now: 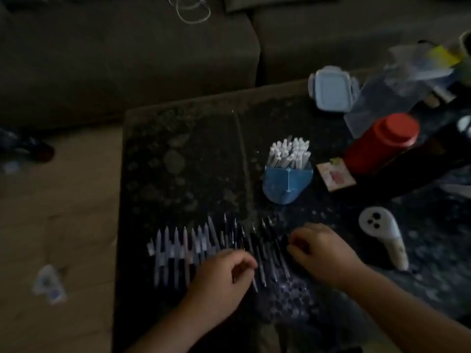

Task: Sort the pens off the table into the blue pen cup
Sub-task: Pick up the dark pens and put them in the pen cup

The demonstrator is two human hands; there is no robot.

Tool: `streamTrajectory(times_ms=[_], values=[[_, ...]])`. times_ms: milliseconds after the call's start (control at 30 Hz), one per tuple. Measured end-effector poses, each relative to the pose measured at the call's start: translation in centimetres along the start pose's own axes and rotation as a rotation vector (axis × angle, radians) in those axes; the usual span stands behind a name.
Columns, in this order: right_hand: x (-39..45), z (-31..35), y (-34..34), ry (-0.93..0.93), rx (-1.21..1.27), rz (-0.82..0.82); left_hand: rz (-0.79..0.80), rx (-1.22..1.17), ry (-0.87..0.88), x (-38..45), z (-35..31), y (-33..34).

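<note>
A row of several pens lies side by side on the dark table, tips pointing away from me. The left ones are pale, the right ones dark. The blue pen cup stands behind them at centre right, holding several white pens. My left hand rests over the middle of the row, fingers curled with a dark pen at the fingertips. My right hand sits at the row's right end, fingers curled on the dark pens there. The blur hides the exact grip.
A red bottle lies right of the cup beside a small pink card. A clear lidded container and plastic bags sit at the back right. A white controller lies at the right. A sofa stands behind the table.
</note>
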State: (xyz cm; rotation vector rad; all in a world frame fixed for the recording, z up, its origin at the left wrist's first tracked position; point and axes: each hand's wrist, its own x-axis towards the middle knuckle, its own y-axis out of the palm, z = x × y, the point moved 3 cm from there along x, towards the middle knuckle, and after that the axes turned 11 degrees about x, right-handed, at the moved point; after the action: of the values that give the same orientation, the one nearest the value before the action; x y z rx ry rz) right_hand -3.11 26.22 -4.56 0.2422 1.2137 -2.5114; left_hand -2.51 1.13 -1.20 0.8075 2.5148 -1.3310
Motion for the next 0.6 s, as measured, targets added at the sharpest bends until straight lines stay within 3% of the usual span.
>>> streamTrajectory(times_ms=[133, 300, 433, 600], values=[[2.5, -1.3, 1.5, -0.185, -0.11, 0.191, -0.229, 0.228, 0.279, 4.3, 0.9, 1.5], [3.3, -1.4, 1.6, -0.349, -0.163, 0.165, -0.352, 0.462, 0.514, 8.1, 1.6, 4.0], [3.5, -1.7, 0.8, -0.325, -0.074, 0.172, -0.337, 0.567, 0.573, 9.4, 0.1, 5.1], [3.5, -1.7, -1.2, -0.075, -0.121, 0.285, -0.309, 0.677, 0.566, 9.8, -1.4, 5.0]])
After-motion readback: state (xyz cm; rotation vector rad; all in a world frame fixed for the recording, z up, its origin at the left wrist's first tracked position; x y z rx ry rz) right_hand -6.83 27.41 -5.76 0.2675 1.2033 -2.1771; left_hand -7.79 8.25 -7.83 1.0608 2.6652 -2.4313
